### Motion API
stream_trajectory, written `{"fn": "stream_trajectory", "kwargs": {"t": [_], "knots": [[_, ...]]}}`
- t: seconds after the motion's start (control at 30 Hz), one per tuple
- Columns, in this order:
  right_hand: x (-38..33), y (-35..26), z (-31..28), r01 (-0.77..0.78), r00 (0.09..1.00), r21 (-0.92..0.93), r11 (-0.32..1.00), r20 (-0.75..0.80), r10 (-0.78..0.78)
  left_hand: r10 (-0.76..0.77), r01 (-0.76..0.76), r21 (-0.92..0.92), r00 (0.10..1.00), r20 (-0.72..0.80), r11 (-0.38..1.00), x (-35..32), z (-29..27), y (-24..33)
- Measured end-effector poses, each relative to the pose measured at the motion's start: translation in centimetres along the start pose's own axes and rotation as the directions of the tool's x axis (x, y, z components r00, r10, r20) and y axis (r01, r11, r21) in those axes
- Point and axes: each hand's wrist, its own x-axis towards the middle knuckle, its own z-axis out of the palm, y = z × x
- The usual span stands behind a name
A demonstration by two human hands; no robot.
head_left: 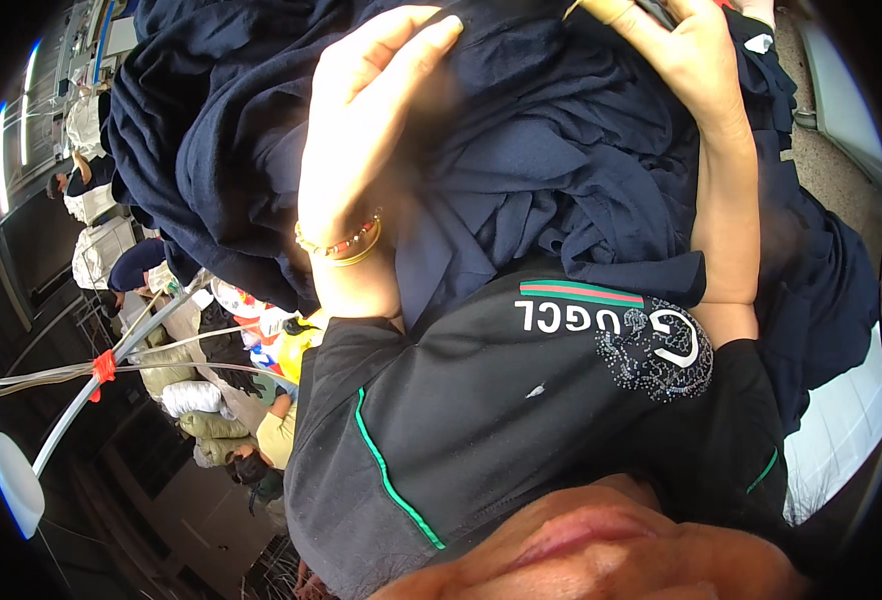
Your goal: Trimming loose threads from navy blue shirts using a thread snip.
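A large heap of dark navy cloth [521, 150] lies in loose folds over my lap and around both hands. My left hand [371, 90], with a beaded bracelet and a gold bangle at the wrist, is closed, thumb and forefinger together at the navy cloth near the upper edge. My right hand [681, 50] is farther right, its fingers partly cut off by the upper edge. They are bent round a small dark thing whose kind I cannot make out. Cloth also hangs past my right forearm.
At the left stands a pale metal pole [66, 425] with a red tie [104, 367] and cords. Behind it are bundled sacks [196, 400], colourful bags [281, 335] and other people [139, 262] at work. A white surface [846, 420] lies at the right.
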Motion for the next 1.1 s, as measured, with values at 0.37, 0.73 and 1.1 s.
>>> {"fn": "stream_trajectory", "kwargs": {"t": [0.37, 0.73, 1.1], "knots": [[0.0, 0.1, 1.8, 0.491, 0.846, -0.244, 0.836, 0.363, -0.390, -0.137, 0.142, -0.257, 0.990, 0.039, 0.956, -0.3, 1.3, 0.7], [0.1, 0.8, 1.3, 0.387, 0.859, -0.254, 0.886, 0.448, -0.247, -0.025, 0.025, -0.005, 0.999, -0.029, 1.000, 0.1, 2.0, 1.3], [-0.5, 3.2, -1.7, -0.108, 0.853, -0.185, 0.977, 0.488, 0.186, 0.207, -0.214, 0.497, 0.976, 0.071, 0.841, -1.5, 3.5, 2.3]]}}
